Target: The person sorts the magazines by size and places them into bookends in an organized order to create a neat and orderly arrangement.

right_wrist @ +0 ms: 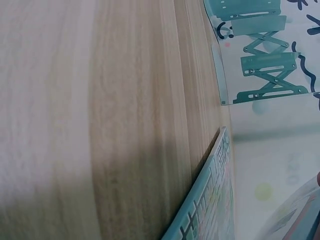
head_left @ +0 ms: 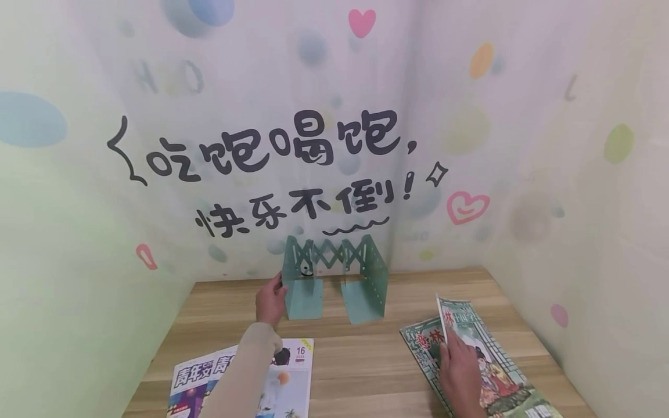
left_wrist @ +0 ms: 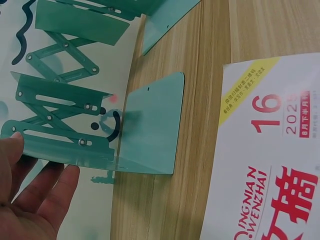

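Note:
A green expandable bookend (head_left: 364,296) with a scissor lattice stands at the back of the table. My left hand (head_left: 270,302) grips its left side plate; in the left wrist view the thumb lies on one face of the plate and the other fingers (left_wrist: 60,192) are behind it. At the right, my right hand (head_left: 462,368) holds a green illustrated magazine (head_left: 493,354), its near edge raised. Another green magazine (head_left: 418,342) lies partly beneath it. In the right wrist view the hand is almost out of frame, beside a magazine (right_wrist: 212,195).
Several magazines (head_left: 295,383) with white and purple covers lie at the front left, partly hidden by my left sleeve (head_left: 243,366). The wooden table (head_left: 360,360) meets a printed fabric wall (head_left: 324,87) behind the bookend, with more fabric at both sides.

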Available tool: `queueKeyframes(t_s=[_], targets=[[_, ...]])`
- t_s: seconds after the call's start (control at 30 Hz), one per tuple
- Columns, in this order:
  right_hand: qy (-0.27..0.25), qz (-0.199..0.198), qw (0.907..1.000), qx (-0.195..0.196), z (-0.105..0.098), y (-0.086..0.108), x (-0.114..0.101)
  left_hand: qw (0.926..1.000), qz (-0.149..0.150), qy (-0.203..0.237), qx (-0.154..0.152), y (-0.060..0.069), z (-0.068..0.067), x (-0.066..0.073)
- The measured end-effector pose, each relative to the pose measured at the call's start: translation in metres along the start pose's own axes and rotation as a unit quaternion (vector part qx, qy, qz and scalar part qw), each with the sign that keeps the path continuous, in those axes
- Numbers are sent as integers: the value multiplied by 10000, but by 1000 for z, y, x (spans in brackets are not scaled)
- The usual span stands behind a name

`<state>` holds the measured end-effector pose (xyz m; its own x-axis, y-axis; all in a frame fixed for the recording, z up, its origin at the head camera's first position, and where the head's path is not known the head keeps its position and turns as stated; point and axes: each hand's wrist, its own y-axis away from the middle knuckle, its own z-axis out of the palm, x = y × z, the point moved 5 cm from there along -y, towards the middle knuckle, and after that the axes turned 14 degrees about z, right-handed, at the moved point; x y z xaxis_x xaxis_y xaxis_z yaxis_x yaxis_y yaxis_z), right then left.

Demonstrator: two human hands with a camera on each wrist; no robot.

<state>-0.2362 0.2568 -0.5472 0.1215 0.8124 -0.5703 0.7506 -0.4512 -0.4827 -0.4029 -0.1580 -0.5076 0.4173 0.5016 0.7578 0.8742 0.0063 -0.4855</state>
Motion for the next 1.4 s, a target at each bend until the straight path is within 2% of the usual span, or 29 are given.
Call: queueKeyframes(t_s=[0.3,0.5,0.77,0.97,1.23,1.4], targets=[[-313,-363,9982,365,-6,2,-8,10000,89,-42,-15,1,-2,2],[-674,-641,9934,668,-9,3,-14,9999,145,-56,-1,2,-3,2],[-850,-671,9921,641,-12,4,-22,9998,192,-23,-30,2,-1,-1],[-997,-824,9885,785,-16,5,-29,9994,334,-59,30,2,-2,-4],[-1128,-950,9845,946,-21,7,-35,9998,185,-61,10,3,0,-4],[-1211,-1017,9827,961,-24,9,-39,9996,281,-100,32,3,0,-3]])
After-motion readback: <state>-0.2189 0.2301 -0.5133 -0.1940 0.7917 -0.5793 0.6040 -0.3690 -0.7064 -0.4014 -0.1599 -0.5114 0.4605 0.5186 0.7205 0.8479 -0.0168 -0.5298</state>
